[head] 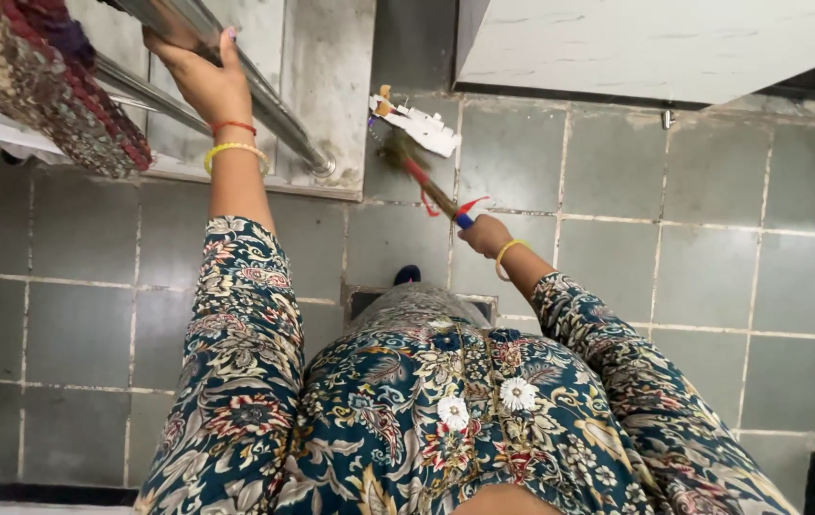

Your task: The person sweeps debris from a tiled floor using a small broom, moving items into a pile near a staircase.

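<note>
My left hand (199, 74) reaches up and grips a shiny steel rail (278, 113) at the top left. My right hand (484, 234) holds the handle of a small broom (417, 172) wrapped in red and blue; its bristle end points toward a scrap of white litter (422, 126) on the grey tiled floor. Both arms wear floral dark-teal sleeves and yellow bangles; the left wrist also has a red thread.
A woven multicoloured mat (45, 81) hangs over the rails at the top left. A white door or panel (655, 43) stands at the top right. A square floor drain (364, 300) lies by my foot (407, 275). Grey floor tiles (712, 277) spread around.
</note>
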